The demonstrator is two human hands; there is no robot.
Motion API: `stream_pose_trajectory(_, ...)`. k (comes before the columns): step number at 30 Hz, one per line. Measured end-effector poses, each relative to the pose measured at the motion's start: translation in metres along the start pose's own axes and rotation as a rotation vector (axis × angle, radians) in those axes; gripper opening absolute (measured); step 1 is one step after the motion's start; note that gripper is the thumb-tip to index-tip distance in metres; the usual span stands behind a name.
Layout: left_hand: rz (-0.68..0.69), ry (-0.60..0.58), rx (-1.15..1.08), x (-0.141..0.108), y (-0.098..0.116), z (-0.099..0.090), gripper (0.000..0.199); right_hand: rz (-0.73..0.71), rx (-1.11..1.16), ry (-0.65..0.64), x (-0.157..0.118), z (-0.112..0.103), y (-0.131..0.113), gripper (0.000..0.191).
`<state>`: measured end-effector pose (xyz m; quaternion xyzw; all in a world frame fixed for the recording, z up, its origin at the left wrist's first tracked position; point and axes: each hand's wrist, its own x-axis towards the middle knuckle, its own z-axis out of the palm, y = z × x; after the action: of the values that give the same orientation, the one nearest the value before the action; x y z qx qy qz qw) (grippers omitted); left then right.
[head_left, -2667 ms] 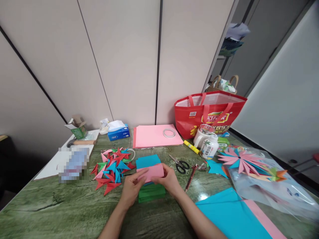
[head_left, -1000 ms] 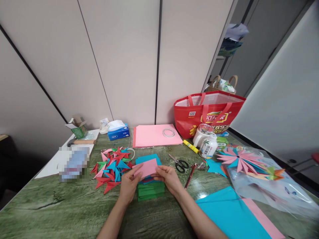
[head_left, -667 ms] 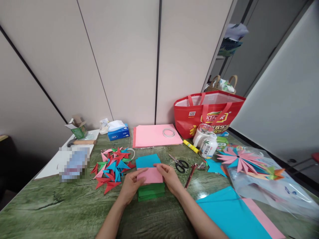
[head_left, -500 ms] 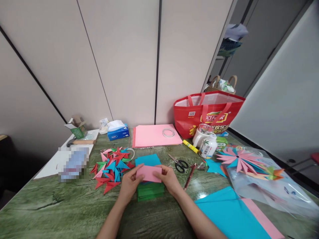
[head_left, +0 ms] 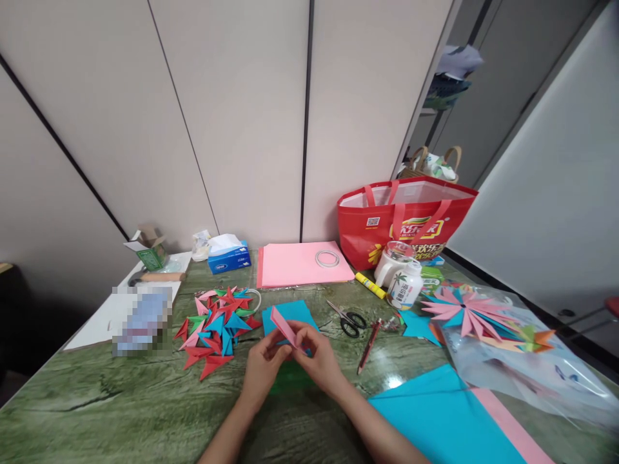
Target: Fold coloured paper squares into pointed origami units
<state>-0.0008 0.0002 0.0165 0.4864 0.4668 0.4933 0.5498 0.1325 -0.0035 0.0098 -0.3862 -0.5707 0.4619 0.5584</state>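
Observation:
A small folded piece of pink paper (head_left: 284, 327) is pinched between my two hands, its face tilted and seen nearly edge-on. My left hand (head_left: 265, 359) grips its near left side, and my right hand (head_left: 316, 351) closes on its right end. Below and behind the hands lie blue paper squares (head_left: 297, 311) and a stack of green paper (head_left: 290, 380), mostly covered by the fingers. To the left is a heap of folded red, blue, pink and green paper pieces (head_left: 225, 322).
Scissors (head_left: 347, 319) and a dark red pencil (head_left: 370, 348) lie right of my hands. Farther back are pink sheets (head_left: 294, 264), a glue stick (head_left: 370, 285), a white bottle (head_left: 405, 285) and a red bag (head_left: 362, 225). Large blue paper (head_left: 445, 412) covers the near right.
The pink paper has turned from lying flat and facing me to standing tilted, nearly edge-on. Both hands have moved closer together around it.

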Motion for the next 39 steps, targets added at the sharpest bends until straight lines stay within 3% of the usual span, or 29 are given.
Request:
stream_pose_trajectory(3,0.022,0.014,0.060,0.001,0.004,-0.002,0.036,0.012,-0.049,-0.057,-0.001,0.001,-0.004,0.016)
stream_pose_trajectory(8,0.012,0.000,0.085,0.002,0.007,-0.005,0.037,0.081,0.084,-0.072,0.001,0.000,-0.003,0.044)
stream_pose_trajectory(12,-0.023,-0.086,0.000,0.002,0.004,-0.006,0.037,0.144,0.193,-0.010,0.002,0.000,0.001,0.048)
stream_pose_trajectory(16,-0.066,-0.145,-0.075,0.001,0.006,-0.006,0.037,0.174,0.222,-0.030,0.001,-0.001,0.001,0.053)
stream_pose_trajectory(19,-0.086,-0.125,-0.057,0.001,0.008,-0.007,0.037,0.172,0.215,-0.052,0.001,-0.001,-0.002,0.048)
stream_pose_trajectory(25,0.017,0.106,0.241,0.006,0.000,-0.013,0.017,0.154,0.165,-0.003,0.003,0.000,-0.001,0.028)
stream_pose_trajectory(30,0.018,-0.003,0.237,0.006,0.000,-0.014,0.020,0.128,-0.018,0.047,0.006,-0.005,0.006,0.022)
stream_pose_trajectory(33,-0.003,-0.066,0.183,0.005,0.003,-0.015,0.023,0.125,-0.119,0.102,0.008,-0.010,0.009,0.033)
stream_pose_trajectory(35,-0.023,-0.067,0.165,0.005,0.004,-0.015,0.025,0.130,-0.144,0.098,0.009,-0.014,0.011,0.041)
stream_pose_trajectory(39,-0.075,-0.076,0.050,0.003,0.009,-0.016,0.029,0.190,-0.094,0.067,0.009,-0.015,0.015,0.037)
